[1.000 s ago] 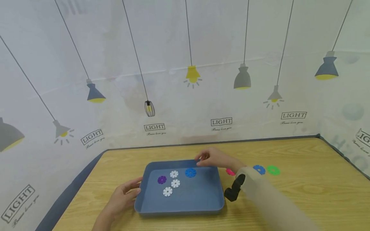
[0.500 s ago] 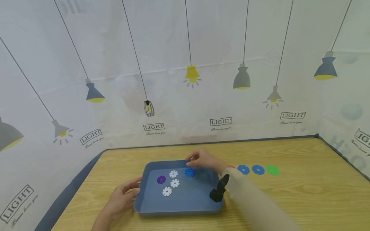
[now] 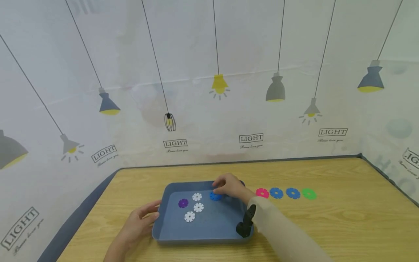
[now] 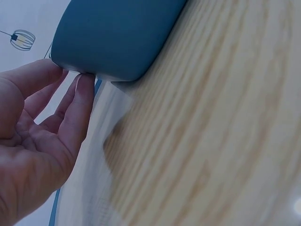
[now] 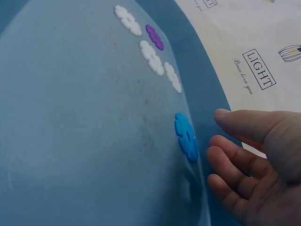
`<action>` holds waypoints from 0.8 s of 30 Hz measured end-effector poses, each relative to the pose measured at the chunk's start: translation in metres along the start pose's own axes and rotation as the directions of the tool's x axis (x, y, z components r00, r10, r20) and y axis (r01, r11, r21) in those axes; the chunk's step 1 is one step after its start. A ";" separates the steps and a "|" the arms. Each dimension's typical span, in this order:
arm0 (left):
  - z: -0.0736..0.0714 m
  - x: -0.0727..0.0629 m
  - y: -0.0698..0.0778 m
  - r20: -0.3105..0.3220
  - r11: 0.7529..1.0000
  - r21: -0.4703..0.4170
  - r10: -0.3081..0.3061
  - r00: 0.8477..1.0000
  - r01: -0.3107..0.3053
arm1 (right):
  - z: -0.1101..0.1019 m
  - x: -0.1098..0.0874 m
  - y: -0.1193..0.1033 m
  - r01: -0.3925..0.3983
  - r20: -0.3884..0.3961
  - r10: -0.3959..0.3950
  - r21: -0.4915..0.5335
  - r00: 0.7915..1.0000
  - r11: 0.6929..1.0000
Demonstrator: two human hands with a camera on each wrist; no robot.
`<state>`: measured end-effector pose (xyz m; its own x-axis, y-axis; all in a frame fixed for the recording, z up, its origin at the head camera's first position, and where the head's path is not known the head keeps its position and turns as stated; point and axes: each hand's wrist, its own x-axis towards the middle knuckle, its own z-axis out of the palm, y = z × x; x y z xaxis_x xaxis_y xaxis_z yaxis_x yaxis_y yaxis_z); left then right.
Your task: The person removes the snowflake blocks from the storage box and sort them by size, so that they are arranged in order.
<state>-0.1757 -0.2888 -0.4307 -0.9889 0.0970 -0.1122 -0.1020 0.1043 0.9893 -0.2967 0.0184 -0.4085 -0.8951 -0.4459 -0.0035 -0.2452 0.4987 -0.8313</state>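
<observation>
A grey-blue tray (image 3: 226,229) lies on the table, holding a purple notched disc (image 3: 183,203), three white notched discs (image 3: 198,207) and a blue notched disc (image 3: 215,195). My left hand (image 3: 139,223) is at the tray's left side; in the left wrist view its fingertips (image 4: 84,87) touch the outer wall. Over the tray's far part, my right hand (image 3: 229,186) partly covers the blue disc. The right wrist view shows that hand's thumb (image 5: 249,122) apart from its loosely bent fingers, beside the blue disc (image 5: 186,136), with nothing held.
Right of the tray, a pink disc (image 3: 262,193), two blue discs (image 3: 276,193) and a green disc (image 3: 309,194) lie in a row on the wooden table (image 3: 353,214). Behind the table hangs a white sheet (image 3: 190,94) printed with lamps. A black wrist device (image 3: 245,223) overlaps the tray's right side.
My right hand has moved left from the tray's far right rim, then slightly down over the blue disc. Its arm uncovers the pink disc and one blue disc. My left hand stays put.
</observation>
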 end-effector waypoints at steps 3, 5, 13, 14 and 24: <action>0.001 -0.001 0.001 0.006 1.000 -0.012 0.014 1.000 -0.014 | 0.000 -0.002 0.001 -0.032 0.009 0.032 -0.010 0.999 0.999; 0.001 -0.001 0.000 -0.001 1.000 -0.011 0.013 1.000 -0.013 | 0.001 -0.003 0.001 -0.052 0.023 0.052 -0.013 0.998 0.999; 0.000 0.000 -0.001 -0.015 1.000 0.002 -0.010 1.000 0.010 | 0.004 -0.005 0.008 -0.059 0.025 0.059 -0.024 0.998 0.998; 0.000 0.000 -0.001 -0.015 1.000 0.002 -0.009 1.000 0.009 | 0.004 -0.005 0.008 -0.065 0.024 0.066 -0.024 0.998 0.998; 0.000 0.001 -0.002 -0.034 1.000 0.009 -0.006 0.999 0.007 | 0.007 -0.002 0.012 -0.096 0.023 0.098 -0.056 0.995 0.994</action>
<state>-0.1770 -0.2890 -0.4331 -0.9914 0.0626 -0.1153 -0.1077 0.1136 0.9877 -0.2949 0.0195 -0.4222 -0.9059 -0.4121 -0.0977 -0.1782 0.5801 -0.7948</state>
